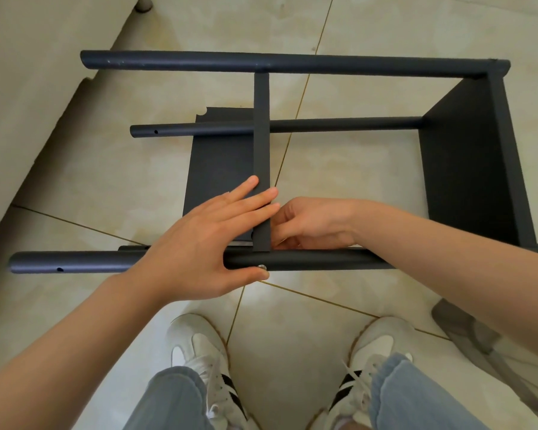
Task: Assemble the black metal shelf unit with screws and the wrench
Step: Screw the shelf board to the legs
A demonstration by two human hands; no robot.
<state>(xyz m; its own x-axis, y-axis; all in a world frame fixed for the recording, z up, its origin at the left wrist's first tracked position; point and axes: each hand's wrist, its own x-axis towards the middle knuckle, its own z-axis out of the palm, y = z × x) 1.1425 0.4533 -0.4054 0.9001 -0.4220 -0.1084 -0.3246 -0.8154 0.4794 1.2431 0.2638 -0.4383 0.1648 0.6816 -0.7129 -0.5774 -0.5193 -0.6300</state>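
The black shelf unit lies on its side on the tiled floor, in front of the person's two white shoes. Its long axis runs left to right across the view, with the free ends of its tubes pointing left.

Three tubes show in full: a far one, a middle one and a near one. The tip of a fourth tube peeps out just behind the near one.

There are two flat panels. The end panel stands on edge at the right and closes off the tubes there. The middle panel also stands on edge about halfway along, its narrow rim reaching from the far tube to the near tube.

One silver screw sits in the near tube where the middle panel meets it. Two bare holes show near the left tube ends: one in the middle tube and one in the near tube.

The left hand lies across the near tube, its fingers straight and flat against the middle panel and its thumb beside the screw. The right hand is on the other side of that panel with its fingers curled at the rim. I cannot tell whether they pinch anything.
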